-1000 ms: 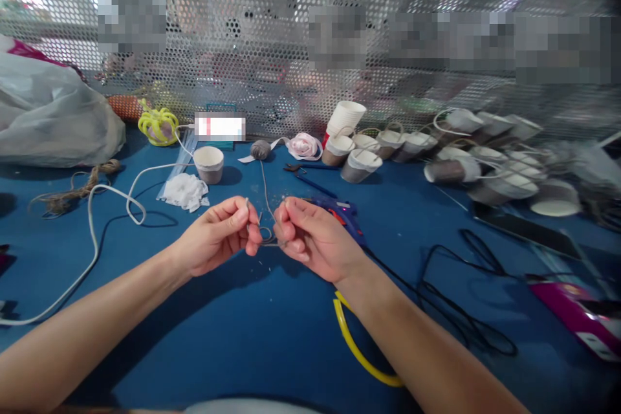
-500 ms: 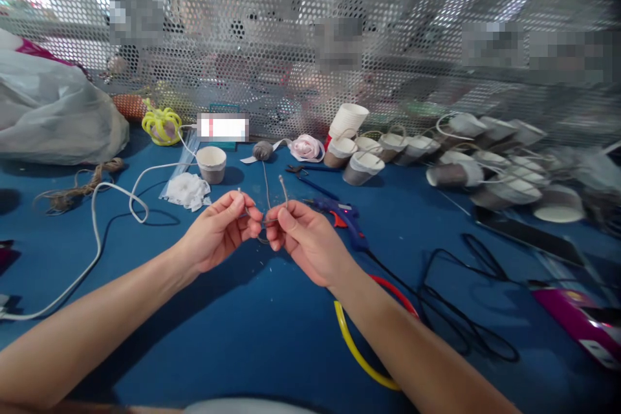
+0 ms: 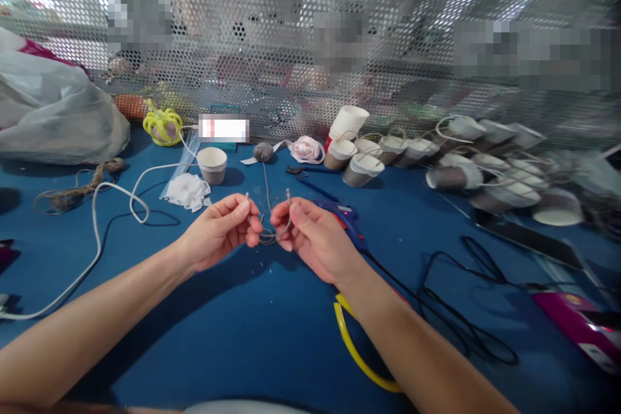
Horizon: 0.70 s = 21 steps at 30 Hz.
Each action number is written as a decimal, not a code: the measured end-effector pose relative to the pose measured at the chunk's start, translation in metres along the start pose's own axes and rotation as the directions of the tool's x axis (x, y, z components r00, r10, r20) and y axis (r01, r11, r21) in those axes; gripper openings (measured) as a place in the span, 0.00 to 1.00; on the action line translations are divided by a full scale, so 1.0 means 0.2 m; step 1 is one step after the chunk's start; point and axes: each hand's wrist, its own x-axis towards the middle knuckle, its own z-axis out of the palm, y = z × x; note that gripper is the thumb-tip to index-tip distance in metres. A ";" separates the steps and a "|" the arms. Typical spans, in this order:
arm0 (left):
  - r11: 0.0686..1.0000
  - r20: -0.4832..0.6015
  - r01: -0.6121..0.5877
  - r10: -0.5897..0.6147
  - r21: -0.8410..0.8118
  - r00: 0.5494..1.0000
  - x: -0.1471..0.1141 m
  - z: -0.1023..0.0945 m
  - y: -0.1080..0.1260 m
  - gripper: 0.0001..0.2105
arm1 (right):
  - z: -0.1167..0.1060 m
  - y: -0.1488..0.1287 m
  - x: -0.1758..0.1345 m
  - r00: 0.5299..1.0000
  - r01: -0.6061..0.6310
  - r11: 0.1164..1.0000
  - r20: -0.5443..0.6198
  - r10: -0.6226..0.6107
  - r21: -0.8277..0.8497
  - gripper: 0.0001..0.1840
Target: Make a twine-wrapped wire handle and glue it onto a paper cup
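My left hand [image 3: 224,231] pinches one end of a short grey cord [image 3: 288,198] between thumb and fingers. At the other end my right hand [image 3: 317,238] pinches the same cord, whose tip sticks up above the thumb. The cord bows downward between the two hands, held over the table. Beyond them sits a ball of grey cord [image 3: 263,152], its strand trailing toward my hands. A glue gun [image 3: 345,210] with a blue body lies just behind my right hand, partly covered. Left of the ball stands a small cup wrapped in grey cord [image 3: 212,165], with a white rim.
White lace [image 3: 187,191] lies left of my hands, pliers [image 3: 315,184] behind them. Several cord-wrapped cups with handles [image 3: 363,168] stand rightward, near a phone [image 3: 528,236]. A white cable [image 3: 97,233] crosses the left; a black cable [image 3: 436,297] loops right. Perforated metal panel [image 3: 291,26] rises behind.
My hands have moved slightly apart, the right one shifting right and the left one lowering a little. The cord between them shows more of its curve.
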 end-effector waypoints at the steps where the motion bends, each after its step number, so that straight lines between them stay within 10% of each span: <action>1: 1.000 0.002 0.013 -0.013 -0.002 1.000 0.00 0.00 0.00 0.07 | -0.01 0.00 0.00 1.000 -0.020 1.000 0.012 0.019 0.022 0.13; 21: 0.999 -0.030 0.025 -0.026 -0.021 0.999 0.00 0.02 -0.01 0.06 | 0.01 0.01 0.00 0.994 -0.102 0.986 -0.026 0.107 0.132 0.13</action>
